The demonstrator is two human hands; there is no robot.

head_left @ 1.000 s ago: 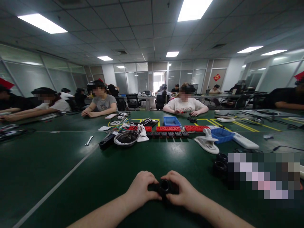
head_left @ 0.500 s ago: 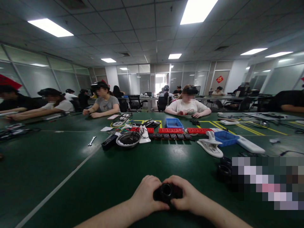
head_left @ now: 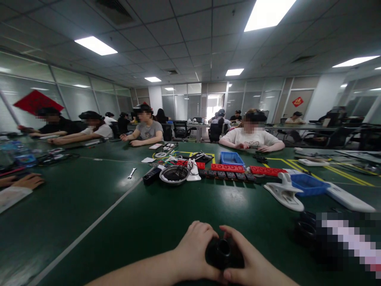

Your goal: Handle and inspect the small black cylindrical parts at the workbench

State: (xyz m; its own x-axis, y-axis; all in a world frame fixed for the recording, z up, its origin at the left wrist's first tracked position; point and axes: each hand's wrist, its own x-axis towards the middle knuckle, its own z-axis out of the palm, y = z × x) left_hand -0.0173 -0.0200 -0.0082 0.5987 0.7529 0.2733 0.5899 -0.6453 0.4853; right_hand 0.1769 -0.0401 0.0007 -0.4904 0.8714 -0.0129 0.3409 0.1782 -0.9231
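Note:
A black rounded piece with a round hollow opening [head_left: 210,258] is held between my two hands just above the green table, near its front edge. My left hand [head_left: 193,250] wraps its left side, with fingers curled over the back and thumb along the front. On the other side my right hand [head_left: 248,260] grips it with the thumb at the front, and the forefinger reaches up past the opening. The underside of the piece is hidden by my hands. Another black piece with a ring-shaped opening [head_left: 306,229] lies to the right, partly covered by a blurred patch.
Ahead lie a metal bowl [head_left: 174,182], red socket strips [head_left: 268,171], a blue tray [head_left: 311,191] and a white clamp-like stand [head_left: 285,194]. A wrench [head_left: 131,173] lies left of them. At the left edge another person's hand [head_left: 31,181] rests on the table. Co-workers sit opposite.
The view has turned left, so the table and people appear farther right. Both hands still hold the black piece, and my right forefinger stands more raised from it.

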